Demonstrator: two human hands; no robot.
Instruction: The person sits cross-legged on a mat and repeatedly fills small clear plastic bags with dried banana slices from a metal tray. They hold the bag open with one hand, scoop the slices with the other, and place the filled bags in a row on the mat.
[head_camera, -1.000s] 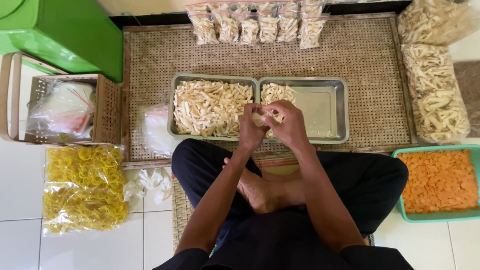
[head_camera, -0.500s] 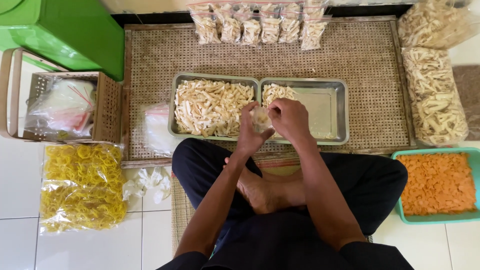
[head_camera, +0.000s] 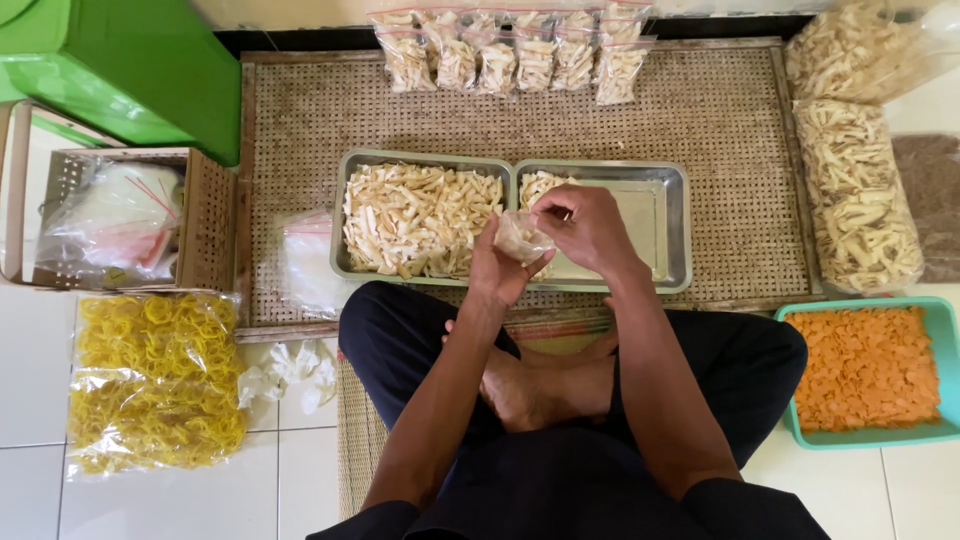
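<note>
Small clear plastic bag (head_camera: 521, 238) with a few pale snack sticks in it sits between our 2 hands, held above the near edge of the 2 metal trays. Our left hand (head_camera: 497, 272) cups it from below, fingers closed around its lower part. Our right hand (head_camera: 590, 230) comes in from above, fingertips pinched together on the bag's top.

Beneath the hands, the left tray (head_camera: 352, 215) is heaped with pale sticks (head_camera: 415, 218), while the right tray (head_camera: 672, 225) holds only a small pile in its far left corner. Both rest on a woven mat (head_camera: 720, 120). At the mat's far edge lies a row of filled packets (head_camera: 510, 55). To the right we see 2 large bags of sticks (head_camera: 855, 195) and a teal tub of orange chips (head_camera: 865, 370). On the left lie a bag of yellow rubber bands (head_camera: 155, 380) and a green stool (head_camera: 140, 65).
</note>
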